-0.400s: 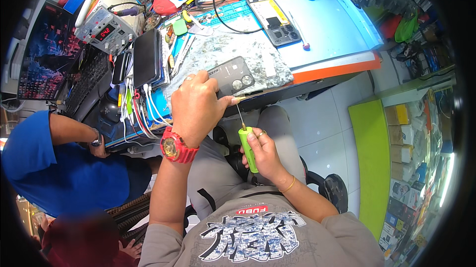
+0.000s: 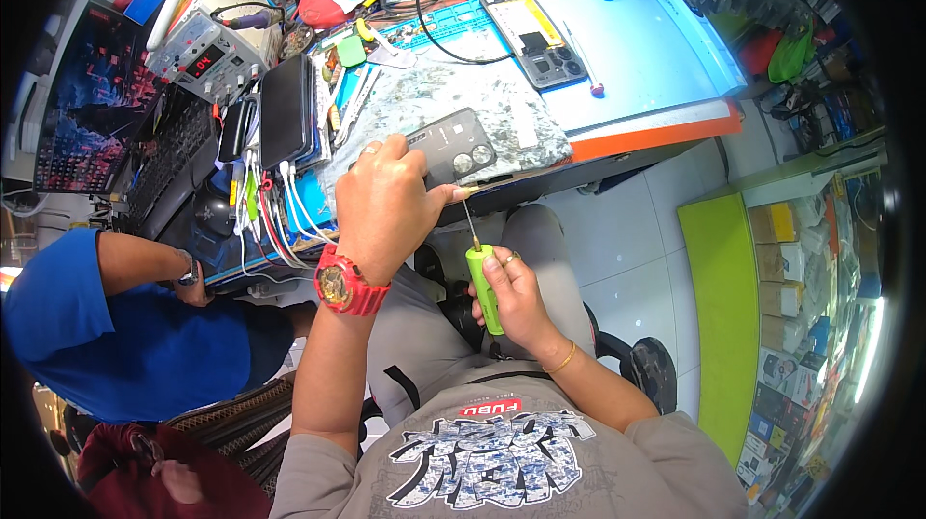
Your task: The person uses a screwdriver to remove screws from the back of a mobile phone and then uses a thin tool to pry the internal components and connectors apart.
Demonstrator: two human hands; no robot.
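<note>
In my right hand (image 2: 516, 302), the fingers wrap the lime-green handle of a screwdriver-like tool (image 2: 483, 289). Its thin metal shaft points up to the table's front edge and ends beside my left thumb. My left hand (image 2: 386, 193) is curled, palm down, over that edge; whatever its fingers pinch is too small or hidden to name. Next to its knuckles, a dark grey phone back panel with round camera rings (image 2: 451, 145) lies on the speckled grey-white mat (image 2: 434, 85), its left part covered by my fingers.
An opened phone (image 2: 536, 41) and a thin screwdriver (image 2: 582, 56) lie farther back. Left are a stack of phones (image 2: 286, 112), cables (image 2: 289, 196) and a power supply (image 2: 207, 58). A person in blue (image 2: 164, 336) sits at the left, another in maroon (image 2: 164, 480) below.
My hands and the tool have barely shifted. At lower left, the person in maroon has moved, and a hand there is in a different place. The power supply's readout differs.
</note>
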